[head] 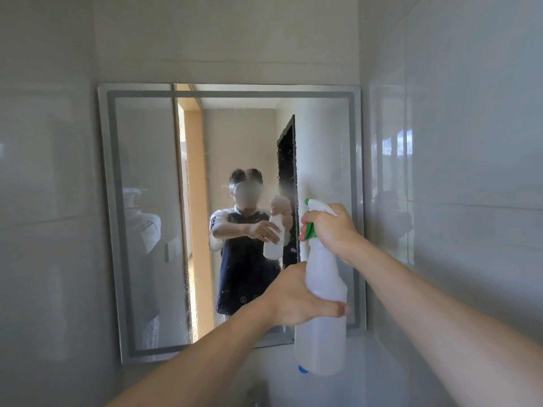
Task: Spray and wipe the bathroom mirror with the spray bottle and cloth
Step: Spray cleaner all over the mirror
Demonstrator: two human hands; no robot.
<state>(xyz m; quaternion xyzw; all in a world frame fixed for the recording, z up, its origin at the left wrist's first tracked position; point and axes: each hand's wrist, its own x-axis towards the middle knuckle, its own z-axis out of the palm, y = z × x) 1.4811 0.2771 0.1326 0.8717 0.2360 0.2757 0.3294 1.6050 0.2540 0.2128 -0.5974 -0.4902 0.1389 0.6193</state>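
While both hands grip translucent white spray bottle, green trigger squeezed, mirror droplet-speckled.

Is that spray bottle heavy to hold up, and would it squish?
Probably light: the spray bottle looks translucent white, with no clear liquid level showing. Its thin plastic body may give slightly where the left hand wraps it. The right hand grips the neck and green trigger, so it seems steady.
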